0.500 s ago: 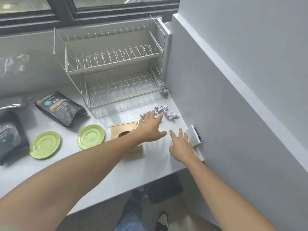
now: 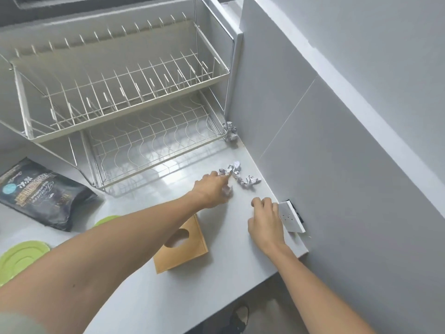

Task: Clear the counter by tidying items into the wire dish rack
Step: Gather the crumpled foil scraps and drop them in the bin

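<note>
A two-tier wire dish rack stands at the back of the white counter, both tiers bare. Several crumpled foil balls lie on the counter in front of the rack's right end. My left hand lies over the nearest balls, one showing under its fingers; its grip is unclear. My right hand rests on the counter just right of it, fingers curled, holding nothing visible. Another foil ball sits by the rack's right leg.
A brown tissue box lies under my left forearm. A black pouch and green plates are at the left. A white socket juts from the grey wall on the right, beside my right hand.
The view has closed in on the rack and foil. My left hand has settled onto the foil balls and my right hand's fingers have curled in.
</note>
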